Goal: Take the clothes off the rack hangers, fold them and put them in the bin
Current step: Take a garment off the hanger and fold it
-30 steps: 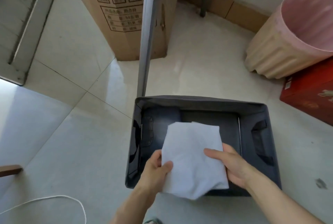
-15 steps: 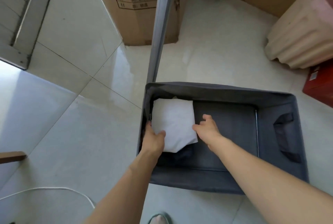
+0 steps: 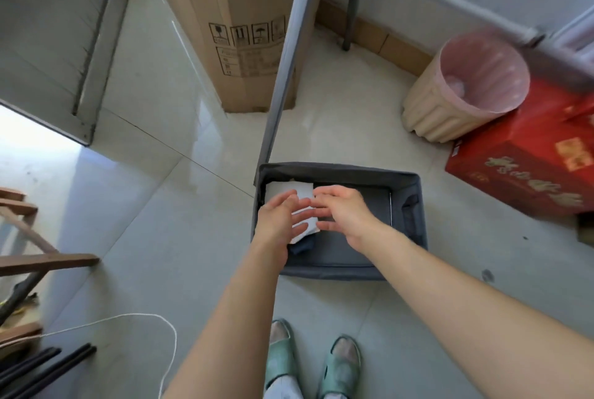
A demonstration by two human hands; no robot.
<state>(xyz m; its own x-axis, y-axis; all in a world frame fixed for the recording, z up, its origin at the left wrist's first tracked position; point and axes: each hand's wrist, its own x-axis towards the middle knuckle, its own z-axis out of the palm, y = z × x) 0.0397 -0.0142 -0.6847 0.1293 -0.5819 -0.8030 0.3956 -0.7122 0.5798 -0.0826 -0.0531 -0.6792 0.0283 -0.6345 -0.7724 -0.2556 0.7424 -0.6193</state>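
Since half a second earlier both hands have come off the white folded garment (image 3: 279,189), and the view has pulled back so that the green slippers (image 3: 340,363) show at the lower edge.

Head view. The garment lies flat in the left part of the grey fabric bin (image 3: 334,271), on top of a dark folded garment (image 3: 302,246). The bin stands on the tiled floor (image 3: 144,222). A grey rack pole (image 3: 289,61) rises just behind the bin's far left corner, and a tall cardboard box (image 3: 225,29) stands behind the pole. A pink-lined waste basket (image 3: 450,103) and a red box (image 3: 520,173) stand to the right, well apart from the bin. A white cord (image 3: 128,318) loops over the floor at lower left.

The left hand (image 3: 279,222) and the right hand (image 3: 340,210) are released, fingers straight and slightly spread, grasping nothing. Whether the fingertips touch the cloth cannot be told. Both forearms reach forward and down, palms facing down over the bin, fingertips nearly meeting above the white garment.
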